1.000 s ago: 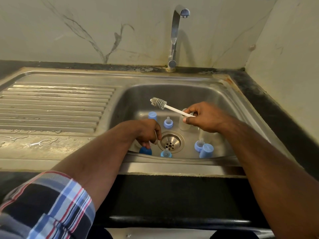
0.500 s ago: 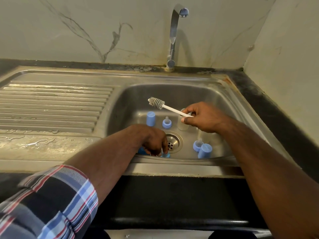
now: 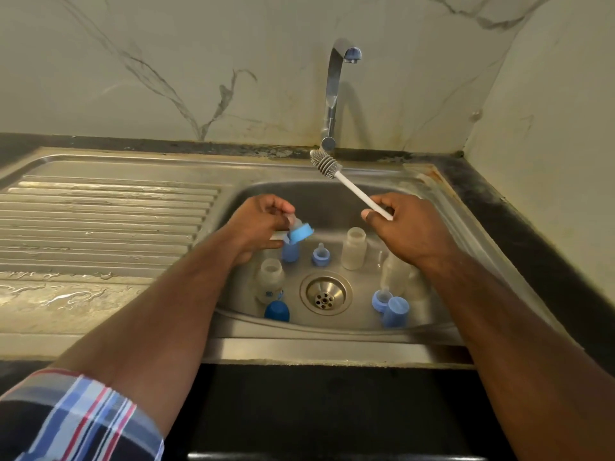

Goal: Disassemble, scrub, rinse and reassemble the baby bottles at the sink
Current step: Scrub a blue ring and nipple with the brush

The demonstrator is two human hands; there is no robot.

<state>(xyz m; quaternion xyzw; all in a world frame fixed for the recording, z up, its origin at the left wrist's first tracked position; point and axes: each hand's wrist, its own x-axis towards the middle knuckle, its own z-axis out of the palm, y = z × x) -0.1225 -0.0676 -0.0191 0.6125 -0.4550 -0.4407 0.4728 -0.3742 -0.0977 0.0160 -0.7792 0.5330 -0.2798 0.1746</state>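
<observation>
My left hand [image 3: 259, 222] holds a blue collar with a clear teat [image 3: 299, 231] above the left of the steel sink basin [image 3: 332, 201]. My right hand [image 3: 404, 224] grips the white handle of a grey bottle brush [image 3: 324, 163], bristles pointing up toward the tap. In the basin stand clear bottles without tops: one at front left [image 3: 270, 279], one at the back [image 3: 354, 247], one at the right [image 3: 394, 272] partly behind my right wrist. A second teat and collar [image 3: 321, 254] sits behind the drain [image 3: 325, 294]. A third teat and collar [image 3: 381, 299] sits at front right.
A light blue cap [image 3: 396, 311] and a dark blue cap [image 3: 277, 311] lie at the basin's front. Another light blue cap [image 3: 290, 251] stands under my left hand. The tap [image 3: 334, 91] rises behind the basin, not running. A wet ribbed drainboard [image 3: 100, 221] lies left.
My left hand reached down to the basin's front, then rose holding a blue collar with teat. My right hand lifted the brush, whose bristles now point up toward the tap base.
</observation>
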